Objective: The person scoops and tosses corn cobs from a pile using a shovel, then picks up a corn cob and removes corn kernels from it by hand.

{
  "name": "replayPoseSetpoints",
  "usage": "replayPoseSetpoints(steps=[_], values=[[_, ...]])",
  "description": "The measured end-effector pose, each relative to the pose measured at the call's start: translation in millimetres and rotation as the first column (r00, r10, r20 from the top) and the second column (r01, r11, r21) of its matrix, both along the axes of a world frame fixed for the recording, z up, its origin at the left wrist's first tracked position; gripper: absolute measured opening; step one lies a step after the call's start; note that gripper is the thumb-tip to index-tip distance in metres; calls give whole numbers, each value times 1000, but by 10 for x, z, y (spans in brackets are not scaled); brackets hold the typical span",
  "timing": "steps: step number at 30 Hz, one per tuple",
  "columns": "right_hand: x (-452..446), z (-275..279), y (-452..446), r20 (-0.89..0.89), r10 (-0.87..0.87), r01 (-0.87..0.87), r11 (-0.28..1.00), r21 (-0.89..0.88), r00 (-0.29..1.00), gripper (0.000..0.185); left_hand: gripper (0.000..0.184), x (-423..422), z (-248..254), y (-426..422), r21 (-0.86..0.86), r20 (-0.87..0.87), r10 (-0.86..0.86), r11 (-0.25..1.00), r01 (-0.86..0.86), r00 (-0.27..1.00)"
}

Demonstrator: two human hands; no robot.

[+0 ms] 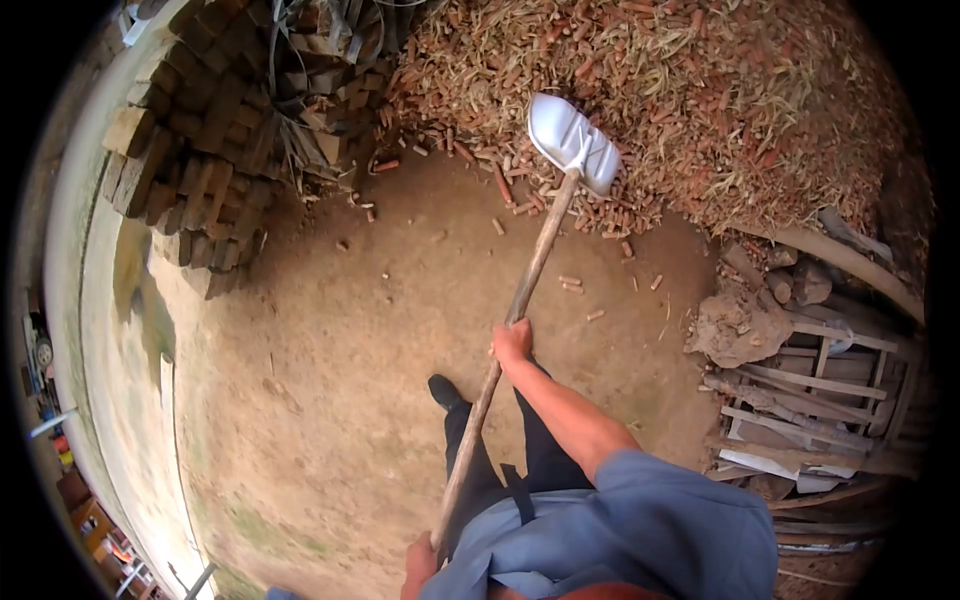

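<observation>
A shovel with a pale metal blade (pixel 560 140) and a long wooden handle (pixel 540 248) slants across the view. My right hand (pixel 512 343) wraps round the middle of that handle, arm stretched forward. Lower down, near my waist, my left hand (pixel 420 562) is closed on the handle's rear end, partly cut off by the frame. The blade lies over the near edge of a big heap of corn cobs and husks (pixel 700 100), its back side facing up. Any cobs beneath it are hidden.
Stacked bricks or blocks (pixel 205 130) stand at the upper left, with grey strips hanging beside them. Loose cobs (pixel 571 285) are scattered on the dirt floor (pixel 320 330). Logs and wooden slats (pixel 820 390) fill the right side. A concrete ledge (pixel 90 290) runs along the left.
</observation>
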State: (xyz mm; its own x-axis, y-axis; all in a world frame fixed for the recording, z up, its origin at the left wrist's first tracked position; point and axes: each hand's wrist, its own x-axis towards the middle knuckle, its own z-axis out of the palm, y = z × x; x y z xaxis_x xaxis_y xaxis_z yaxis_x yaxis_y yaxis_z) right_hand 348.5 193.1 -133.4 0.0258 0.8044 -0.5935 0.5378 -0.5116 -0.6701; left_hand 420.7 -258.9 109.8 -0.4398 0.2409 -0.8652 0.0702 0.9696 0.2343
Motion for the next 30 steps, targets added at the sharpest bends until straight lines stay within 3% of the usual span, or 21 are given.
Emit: replayPoseSetpoints(steps=[2,4,6,9,10,12,15,18,21,22,23,25,27,30], values=[[45,-204,-34,59,42,-43,999,3,997,27,28,9,-31,93,-24,137,138,990,-136,981],[-14,-160,-70,105,85,-86,996,10,991,28,29,85,-102,-59,-32,93,103,994,-100,990],[-18,81,-128,114,37,-25,994,-105,993,27,29,129,-86,-153,-38,51,77,996,-75,996],[-55,416,-123,84,20,-11,994,-110,996,24,30,-40,181,-35,-27,174,47,999,-43,984],[-56,253,-104,81,20,-11,994,-111,997,24,30,-36,189,19,-12,142,51,999,-49,989],[-1,-270,-50,251,137,-140,990,-5,958,26,30,27,121,38,-4,117,53,999,-53,992],[-85,-170,-21,298,171,-162,985,-55,939,26,30,150,-98,-23,40,85,142,989,-145,986],[-14,-90,-157,222,113,-77,983,-167,968,27,30,84,116,12,6,116,67,998,-68,991],[-31,325,-221,116,54,-40,991,-125,992,26,32,112,123,-189,-26,178,110,994,-107,978],[-72,419,-182,115,50,-37,993,-113,992,24,33,69,204,-145,34,169,128,990,-135,977],[-50,188,-129,113,49,-36,993,-113,992,24,34,12,262,-38,95,161,145,982,-162,976],[-27,-244,37,184,93,-111,990,91,979,23,34,-16,18,124,83,142,108,989,-120,984],[-95,-137,190,153,93,-103,993,60,984,25,34,-15,-193,164,76,124,70,994,-80,990],[29,-609,-35,392,125,-196,969,148,911,28,32,14,-226,49,119,109,90,988,-103,990]])
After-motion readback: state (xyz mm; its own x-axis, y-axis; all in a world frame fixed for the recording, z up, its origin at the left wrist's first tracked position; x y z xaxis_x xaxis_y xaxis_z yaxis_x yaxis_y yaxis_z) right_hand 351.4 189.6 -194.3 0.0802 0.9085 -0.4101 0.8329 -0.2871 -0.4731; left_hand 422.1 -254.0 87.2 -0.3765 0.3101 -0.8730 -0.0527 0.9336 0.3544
